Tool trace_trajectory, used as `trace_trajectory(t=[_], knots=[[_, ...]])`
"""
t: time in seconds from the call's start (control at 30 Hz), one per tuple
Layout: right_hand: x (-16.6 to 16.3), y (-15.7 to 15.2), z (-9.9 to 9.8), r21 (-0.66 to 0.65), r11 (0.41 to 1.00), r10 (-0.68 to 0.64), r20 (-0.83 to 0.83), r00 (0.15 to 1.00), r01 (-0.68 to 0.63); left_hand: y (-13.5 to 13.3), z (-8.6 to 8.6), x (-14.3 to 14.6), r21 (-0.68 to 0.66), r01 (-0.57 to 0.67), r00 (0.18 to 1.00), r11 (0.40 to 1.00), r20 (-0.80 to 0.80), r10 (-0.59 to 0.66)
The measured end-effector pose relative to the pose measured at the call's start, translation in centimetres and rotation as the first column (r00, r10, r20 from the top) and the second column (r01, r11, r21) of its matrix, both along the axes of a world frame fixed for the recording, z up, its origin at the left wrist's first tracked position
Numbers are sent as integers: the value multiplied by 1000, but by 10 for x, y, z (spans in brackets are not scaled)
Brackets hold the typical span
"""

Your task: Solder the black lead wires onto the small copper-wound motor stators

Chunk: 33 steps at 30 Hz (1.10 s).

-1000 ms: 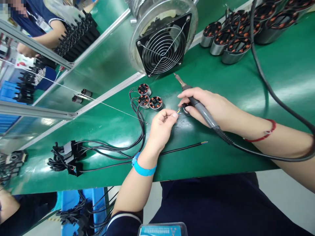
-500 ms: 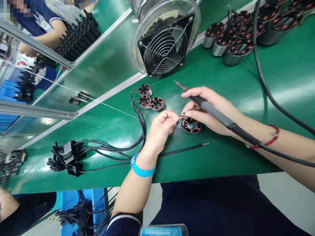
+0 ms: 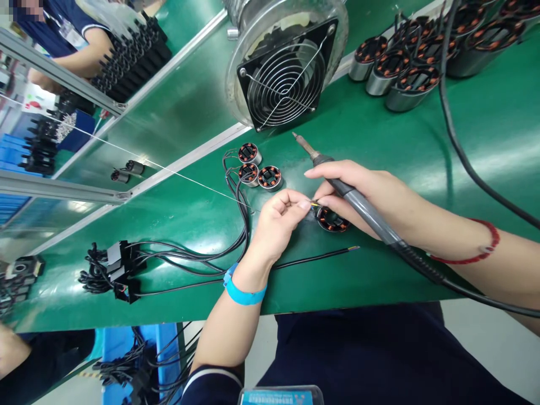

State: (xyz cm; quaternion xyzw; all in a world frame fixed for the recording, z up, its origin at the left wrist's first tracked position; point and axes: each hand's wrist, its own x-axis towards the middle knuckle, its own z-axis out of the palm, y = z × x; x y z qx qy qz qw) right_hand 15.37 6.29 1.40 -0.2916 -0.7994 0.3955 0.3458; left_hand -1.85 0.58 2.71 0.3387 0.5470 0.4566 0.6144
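Note:
My right hand (image 3: 358, 191) is closed around a soldering iron (image 3: 358, 205), its tip pointing up and left, away from the wires. Its thumb and a finger also meet at the thin wires (image 3: 314, 203), some of them yellow. My left hand (image 3: 280, 222) pinches the same wires from the other side. Just below the fingertips a motor stator (image 3: 333, 220) with copper windings lies on the green table, partly hidden by my right hand. A black cable (image 3: 312, 260) with a stripped end lies in front of it.
Three wired stators (image 3: 269, 178) stand left of my hands. Behind them is a fume fan with a wire guard (image 3: 284, 93). More stators (image 3: 411, 87) stand at the back right. Black cables run to connector boxes (image 3: 120, 264) at left. A co-worker's arm (image 3: 86, 56) shows beyond the divider.
The soldering iron has swung slightly, its handle lower and its tip a little further left. The stator under my fingers has shifted slightly right. My left hand has barely moved.

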Motion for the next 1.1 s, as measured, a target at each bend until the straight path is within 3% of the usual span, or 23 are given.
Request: trace_trajectory(t=[0.13, 0.27, 0.53, 0.73, 0.9, 1.1], knots=[[-2, -1, -5, -137, 989, -63, -18, 998, 60, 1, 0, -2, 29, 17, 1000, 999, -24, -16], [3, 3, -17, -276, 961, -25, -104, 994, -4, 1, -3, -3, 63, 5, 1000, 998, -24, -3], [3, 4, -9, -344, 938, -86, -114, 990, 42, 1, -6, -5, 62, 12, 999, 998, -36, -9], [-2, 5, -12, -312, 947, -105, -62, 993, 80, 2, -7, -5, 46, 8, 998, 999, -55, -6], [4, 1, -10, -139, 976, -171, -31, 985, 165, 3, -5, -4, 38, -41, 996, 998, -82, 44], [5, -4, -4, -45, 998, -37, 63, 997, 40, 5, 0, -6, -61, -120, 991, 991, -68, 116]])
